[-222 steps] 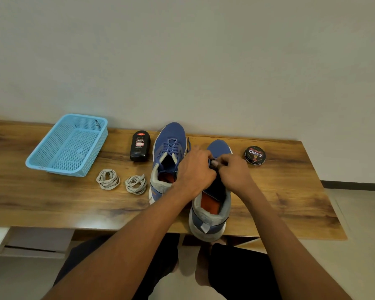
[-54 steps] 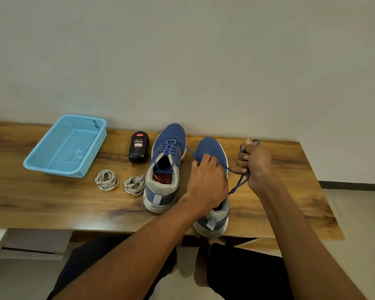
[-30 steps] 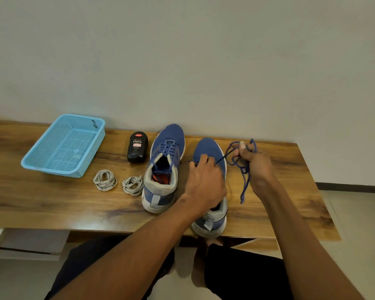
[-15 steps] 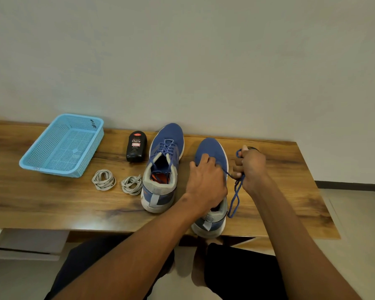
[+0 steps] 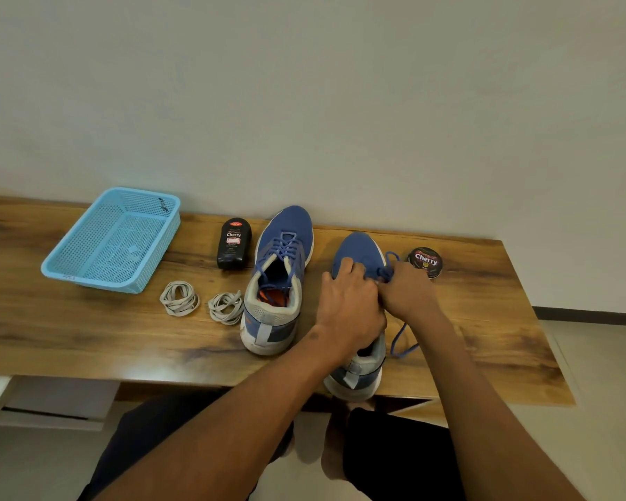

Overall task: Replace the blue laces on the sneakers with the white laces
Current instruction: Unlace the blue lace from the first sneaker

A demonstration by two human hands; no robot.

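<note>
Surface: wooden table [image 5: 87, 330] against a plain wall.
Right sneaker [image 5: 358, 254]: beside the laced left sneaker [image 5: 279, 276].
Left hand [image 5: 351, 305]: fingers curled over the right sneaker's tongue.
Right hand [image 5: 407, 291]: pinches the blue lace [image 5: 398, 338].
White laces [image 5: 179, 298]: 2 coils near the basket [image 5: 113, 236].

On the table [image 5: 69, 338], both hands crowd the right sneaker [image 5: 358, 254]: the left hand [image 5: 351, 309] lies over its middle, the right hand [image 5: 405, 291] at its 3 o'clock side, a blue lace [image 5: 398, 341] trailing beside it. The left sneaker [image 5: 279, 276] blocks the 9 o'clock side. Two white lace coils [image 5: 179, 298] [image 5: 226, 307] lie farther toward 9. At 11 stand a polish bottle [image 5: 234, 242] and a basket [image 5: 113, 240]; at 2, a polish tin [image 5: 425, 262]. Bare wood lies open along the near edge at 8 and on the right at 4.
</note>
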